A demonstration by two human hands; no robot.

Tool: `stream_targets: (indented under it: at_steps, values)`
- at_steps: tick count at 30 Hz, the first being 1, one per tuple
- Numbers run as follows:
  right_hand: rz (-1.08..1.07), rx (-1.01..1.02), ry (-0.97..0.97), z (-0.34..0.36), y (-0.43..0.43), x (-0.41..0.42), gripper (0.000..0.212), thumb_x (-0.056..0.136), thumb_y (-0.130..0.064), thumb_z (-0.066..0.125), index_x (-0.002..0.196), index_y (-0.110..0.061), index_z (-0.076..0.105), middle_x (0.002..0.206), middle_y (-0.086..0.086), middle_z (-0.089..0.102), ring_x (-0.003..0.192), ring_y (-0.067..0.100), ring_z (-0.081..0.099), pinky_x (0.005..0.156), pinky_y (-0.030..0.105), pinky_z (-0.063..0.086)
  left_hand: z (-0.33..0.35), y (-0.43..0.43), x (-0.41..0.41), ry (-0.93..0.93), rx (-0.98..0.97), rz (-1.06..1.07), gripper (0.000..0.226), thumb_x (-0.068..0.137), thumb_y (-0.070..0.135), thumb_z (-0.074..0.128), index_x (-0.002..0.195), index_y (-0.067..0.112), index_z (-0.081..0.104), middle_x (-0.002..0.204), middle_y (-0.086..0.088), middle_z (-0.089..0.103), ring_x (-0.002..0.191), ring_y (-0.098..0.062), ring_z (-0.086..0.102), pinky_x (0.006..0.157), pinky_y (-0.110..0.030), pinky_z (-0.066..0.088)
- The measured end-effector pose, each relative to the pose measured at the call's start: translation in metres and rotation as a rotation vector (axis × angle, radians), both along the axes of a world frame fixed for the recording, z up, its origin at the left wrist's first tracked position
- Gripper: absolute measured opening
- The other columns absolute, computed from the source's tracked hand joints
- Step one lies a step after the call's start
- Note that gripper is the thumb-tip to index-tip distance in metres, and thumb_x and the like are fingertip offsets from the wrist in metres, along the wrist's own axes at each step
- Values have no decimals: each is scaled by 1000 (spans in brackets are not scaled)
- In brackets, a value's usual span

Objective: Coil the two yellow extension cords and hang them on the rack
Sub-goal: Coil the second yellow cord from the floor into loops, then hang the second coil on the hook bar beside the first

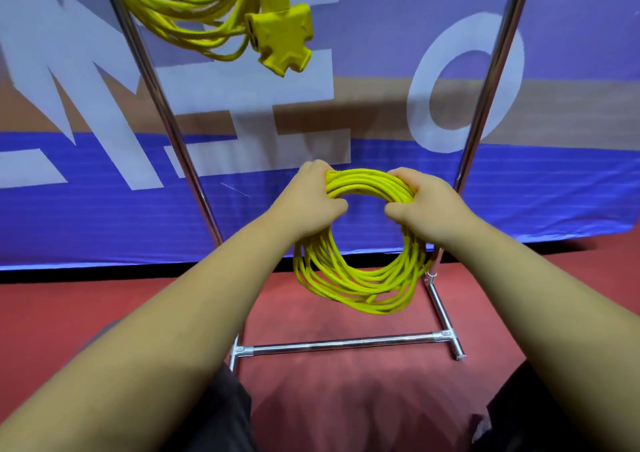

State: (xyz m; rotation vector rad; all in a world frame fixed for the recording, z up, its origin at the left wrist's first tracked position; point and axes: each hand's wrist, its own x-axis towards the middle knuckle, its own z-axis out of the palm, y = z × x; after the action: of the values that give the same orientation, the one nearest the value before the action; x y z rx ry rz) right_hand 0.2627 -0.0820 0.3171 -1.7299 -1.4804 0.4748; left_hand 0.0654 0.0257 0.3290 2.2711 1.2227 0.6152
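I hold a coiled yellow extension cord [360, 285] up in front of the chrome rack [332, 344]. My left hand [308, 198] grips the coil's top on its left side, and my right hand [422, 205] grips the top on its right side. The loops hang down below both hands, between the rack's two uprights. A second yellow cord [180, 4] hangs coiled at the upper left, near the left upright [162, 112], with its yellow multi-outlet end [282, 39] dangling below it. What that coil hangs from lies beyond the frame's top edge.
The rack's right upright [485, 91] rises beside my right hand, and its base crossbar and foot [446, 323] lie on the red floor [69, 313]. A blue banner with large white letters [554, 188] stands close behind the rack.
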Motion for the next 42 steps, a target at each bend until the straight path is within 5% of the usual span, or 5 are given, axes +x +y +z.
stream_targets:
  at_steps: [5, 10, 17, 27, 42]
  values:
    - [43, 39, -23, 33, -14, 1, 34, 77, -5, 71, 100, -30, 69, 67, -3, 64, 59, 13, 54, 62, 31, 49, 26, -15, 1, 25, 245, -115, 65, 73, 23, 70, 134, 30, 49, 113, 2, 50, 95, -20, 60, 78, -35, 50]
    - [54, 83, -81, 80, -30, 13, 37, 77, -6, 72, 102, -34, 71, 76, 3, 68, 61, 16, 60, 61, 33, 52, 75, -29, 12, 152, 490, -150, 24, 75, 26, 67, 99, 25, 64, 92, 3, 52, 93, -27, 56, 76, -40, 47]
    - [-10, 184, -211, 164, -37, 42, 23, 76, -14, 77, 91, -30, 72, 70, -1, 71, 65, 12, 66, 60, 28, 52, 154, -39, 34, 98, 486, -164, 18, 81, 16, 67, 99, 13, 63, 99, -12, 65, 96, -33, 61, 74, -36, 44]
    - [-144, 402, -435, 270, -36, 70, 24, 80, -22, 80, 100, -26, 68, 79, -1, 70, 77, 16, 66, 62, 29, 50, 272, -42, 63, 112, 558, -81, 63, 79, 79, 64, 102, 23, 50, 85, 2, 61, 80, -20, 59, 61, -37, 45]
    - [-265, 502, -562, 371, 5, 112, 32, 84, -25, 72, 115, -34, 64, 86, 0, 67, 84, 28, 64, 74, 43, 60, 368, 5, 115, 135, 837, -54, 53, 90, 73, 55, 119, 30, 45, 100, -2, 66, 92, -30, 63, 82, -50, 55]
